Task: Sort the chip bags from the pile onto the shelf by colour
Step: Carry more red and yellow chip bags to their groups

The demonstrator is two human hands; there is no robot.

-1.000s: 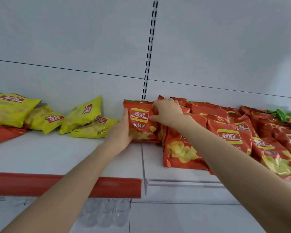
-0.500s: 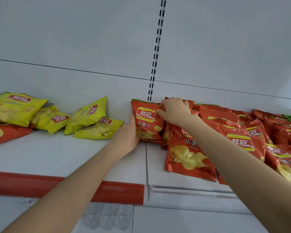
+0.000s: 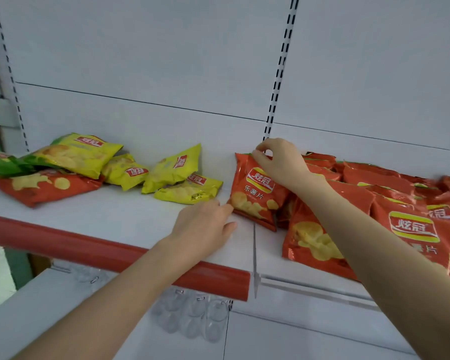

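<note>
From the head view: mid-placement, with one red chip bag (image 3: 255, 193) propped upright at the left end of the red row (image 3: 411, 224) on the shelf (image 3: 102, 216), pinched by its top edge in the right hand (image 3: 278, 162) and touched at its lower left corner by the straight, uncurled fingers of the left hand (image 3: 205, 224). Next, probably: letting go without toppling it, then reaching left for the stray red bag (image 3: 44, 185) lying partly under the mixed pile. Counted: four yellow bags (image 3: 81, 154), one green bag (image 3: 0, 165), one stray red; red row too overlapped to count, at least six.
</note>
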